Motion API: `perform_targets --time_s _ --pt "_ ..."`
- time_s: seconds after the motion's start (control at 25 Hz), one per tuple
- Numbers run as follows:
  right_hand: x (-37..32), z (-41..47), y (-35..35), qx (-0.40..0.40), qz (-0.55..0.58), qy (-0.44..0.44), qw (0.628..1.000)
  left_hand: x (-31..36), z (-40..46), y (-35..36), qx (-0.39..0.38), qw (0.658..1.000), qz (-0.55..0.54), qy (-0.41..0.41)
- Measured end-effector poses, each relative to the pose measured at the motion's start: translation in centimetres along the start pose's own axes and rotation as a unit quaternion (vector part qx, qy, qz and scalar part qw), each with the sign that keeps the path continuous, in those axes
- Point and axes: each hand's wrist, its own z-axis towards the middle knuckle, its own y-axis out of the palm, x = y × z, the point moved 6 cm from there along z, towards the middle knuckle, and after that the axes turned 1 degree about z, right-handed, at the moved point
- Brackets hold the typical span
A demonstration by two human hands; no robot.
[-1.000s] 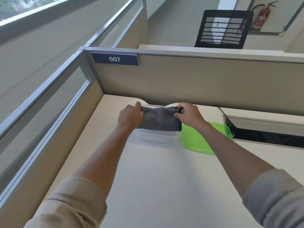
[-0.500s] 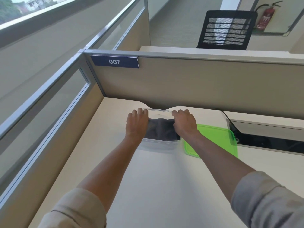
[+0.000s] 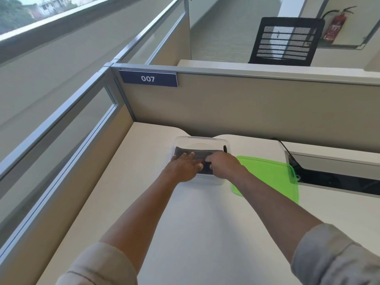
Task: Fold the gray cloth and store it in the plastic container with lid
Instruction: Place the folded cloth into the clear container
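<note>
The folded gray cloth (image 3: 197,154) lies inside the clear plastic container (image 3: 205,139), which stands on the desk near the back partition. My left hand (image 3: 183,167) rests flat on the cloth's near left part, fingers spread. My right hand (image 3: 223,164) presses on the cloth's right part with its fingers curled down; whether it pinches the fabric is hidden. The green lid (image 3: 271,175) lies flat on the desk just right of the container, partly covered by my right forearm.
The beige desk (image 3: 205,223) is boxed in by a partition with a "007" plate (image 3: 148,78) at the back and a glazed partition on the left. A dark cable slot (image 3: 339,182) opens at the right. A black mesh chair (image 3: 285,41) stands beyond.
The cloth went from being held stretched above the container down into it. Both hands have since shifted from the container's sides onto the cloth, toward the near edge.
</note>
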Motion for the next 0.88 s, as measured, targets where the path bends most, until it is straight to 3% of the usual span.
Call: perform_targets --time_s 0.28,0.52,0.6,0.76,0.88 --pt "0.0 1.8 2.2 -0.113 -0.072 0.053 0.99 -0.8 1.9 1.9 -0.112 0.993 0.036 -0.024" --pt "-0.1 1.8 2.6 -0.13 -0.055 0.054 0.989 -0.7 1.9 1.9 -0.104 0.993 0.053 -0.012" --pt "-0.3 0.8 1.7 -0.076 -0.041 0.018 0.996 -0.4 1.1 1.1 -0.055 0.998 0.026 -0.018" --pt "-0.8 -2.7 -0.8 0.109 -0.025 -0.094 0.989 0.7 -1.4 -0.3 0.066 0.997 -0.042 -0.02" --pt "1.5 -6.0 -1.8 0.212 0.034 -0.091 0.972 2.9 -3.7 -2.4 0.225 0.973 -0.041 0.012"
